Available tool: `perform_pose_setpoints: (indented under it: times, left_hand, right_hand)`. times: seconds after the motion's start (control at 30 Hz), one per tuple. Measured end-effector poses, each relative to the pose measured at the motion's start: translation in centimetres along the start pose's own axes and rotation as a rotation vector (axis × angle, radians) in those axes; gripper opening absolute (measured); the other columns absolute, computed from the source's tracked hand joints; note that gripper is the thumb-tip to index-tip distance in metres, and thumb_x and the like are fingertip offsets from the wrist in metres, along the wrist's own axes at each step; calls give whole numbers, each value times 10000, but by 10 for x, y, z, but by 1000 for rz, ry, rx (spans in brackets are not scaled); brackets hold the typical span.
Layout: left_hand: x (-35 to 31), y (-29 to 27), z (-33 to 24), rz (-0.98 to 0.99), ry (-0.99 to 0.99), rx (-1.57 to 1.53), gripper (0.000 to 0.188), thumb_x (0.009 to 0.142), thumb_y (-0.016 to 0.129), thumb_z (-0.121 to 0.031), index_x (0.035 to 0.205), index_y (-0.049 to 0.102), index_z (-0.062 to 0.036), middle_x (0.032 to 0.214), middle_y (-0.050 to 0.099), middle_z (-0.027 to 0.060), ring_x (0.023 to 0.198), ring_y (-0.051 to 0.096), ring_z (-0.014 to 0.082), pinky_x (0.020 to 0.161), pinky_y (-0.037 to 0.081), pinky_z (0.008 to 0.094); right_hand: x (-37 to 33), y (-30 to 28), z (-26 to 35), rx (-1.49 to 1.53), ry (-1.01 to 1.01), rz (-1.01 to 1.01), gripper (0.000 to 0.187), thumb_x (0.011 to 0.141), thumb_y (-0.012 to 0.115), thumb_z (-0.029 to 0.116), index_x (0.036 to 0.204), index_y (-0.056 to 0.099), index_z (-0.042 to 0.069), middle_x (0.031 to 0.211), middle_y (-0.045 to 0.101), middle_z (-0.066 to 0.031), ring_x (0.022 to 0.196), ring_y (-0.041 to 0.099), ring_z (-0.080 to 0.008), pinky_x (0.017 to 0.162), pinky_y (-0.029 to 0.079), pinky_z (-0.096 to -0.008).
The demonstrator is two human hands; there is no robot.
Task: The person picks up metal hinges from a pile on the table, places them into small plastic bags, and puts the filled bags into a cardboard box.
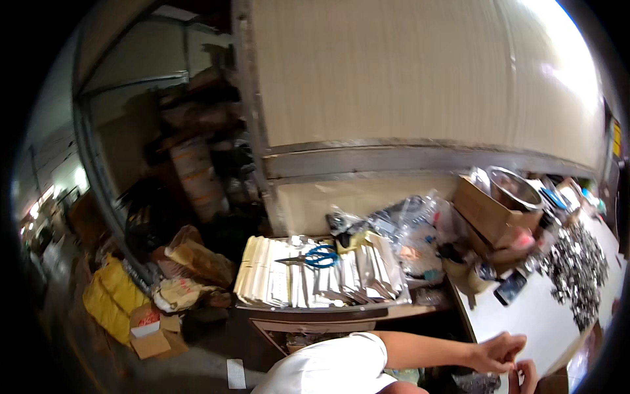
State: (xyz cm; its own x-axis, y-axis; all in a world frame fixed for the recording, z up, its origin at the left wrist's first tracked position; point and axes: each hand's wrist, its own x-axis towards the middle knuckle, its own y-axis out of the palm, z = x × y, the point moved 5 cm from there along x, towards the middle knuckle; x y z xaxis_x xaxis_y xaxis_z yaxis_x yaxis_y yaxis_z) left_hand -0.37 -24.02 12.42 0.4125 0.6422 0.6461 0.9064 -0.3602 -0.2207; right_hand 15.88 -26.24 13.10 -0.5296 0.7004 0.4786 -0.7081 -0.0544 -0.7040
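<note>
My left hand (499,352) is at the lower right, over the near edge of a white tabletop (525,322), with its fingers curled in a pinch. Close below it, my right hand (525,376) shows only in part, its fingers bent and meeting the left fingertips. Whatever the two hands hold between them is too small to make out. Beyond them on the tabletop lies a dark phone (510,287). To its right spreads a large pile of small shiny metal pieces (577,269).
Blue-handled scissors (320,257) rest on rows of paper envelopes (275,289) in a tray. A cardboard box (489,213) carries a metal bowl (515,187). Clear plastic bags (420,243) lie between. On the left floor are a yellow sack (115,299) and an open carton (149,333).
</note>
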Motion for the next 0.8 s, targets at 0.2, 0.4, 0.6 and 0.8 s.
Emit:
perform_pose_setpoints:
  times: [0.2,0.4,0.6,0.8]
  left_hand:
    - [-22,-23,-9,-13,-128,125,241,814,704,-103,802,473,-35,636,537,10,602,491,51,506,461,244]
    - [-22,-12,12,29,-120,134,294,782,694,43,804,411,-33,700,640,85,668,617,85,612,503,237]
    - [-23,29,30,145,-120,-113,362,770,664,115,790,342,-48,744,640,109,748,621,110,661,505,243]
    - [-36,17,33,82,-174,-481,392,771,668,141,808,344,-77,773,633,109,749,629,157,632,499,267]
  right_hand:
    - [29,21,22,192,138,45,132,745,693,6,824,587,13,822,598,-138,771,584,-301,700,472,-362]
    - [13,21,13,132,4,-21,152,748,677,30,866,581,37,904,610,-111,856,594,-319,726,478,-393]
    - [-34,10,24,-181,63,-191,155,727,679,83,863,604,76,927,632,-53,870,593,-277,749,448,-396]
    - [-55,15,39,-332,212,-208,130,758,643,130,882,622,96,931,641,-21,954,580,-246,807,420,-399]
